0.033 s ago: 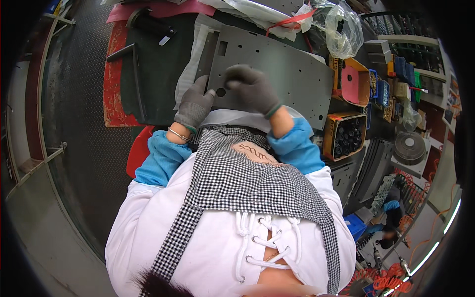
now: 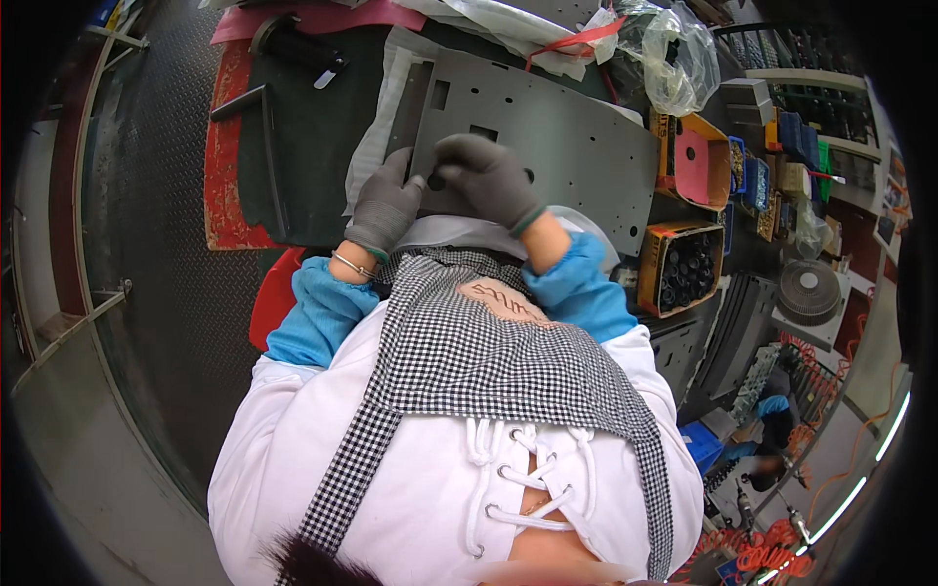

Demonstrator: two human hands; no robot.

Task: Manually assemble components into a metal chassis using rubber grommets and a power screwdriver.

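A large dark grey sheet-metal panel (image 2: 576, 146) with round and square holes lies flat in front of me. My left hand (image 2: 383, 207), in a grey knit glove, is closed on the panel's left edge, its thumb on top. My right hand (image 2: 495, 186), gloved alike, is over the panel just right of the left thumb, beside a round hole near the left edge. Its fingers curl inward and are slightly blurred. Anything they pinch is hidden. White foam sheet (image 2: 369, 156) shows under the panel's left side.
A dark angled bar (image 2: 271, 161) lies on the green mat at left, below a black cylindrical tool (image 2: 298, 49). At right stand a box with pink sheet (image 2: 721, 171) and a box of black round parts (image 2: 690, 273). Clear plastic bags (image 2: 682, 68) sit at the far right corner.
My right hand has shifted slightly left, toward my left thumb, uncovering more panel holes around it. The left hand and the panel stay where they were.
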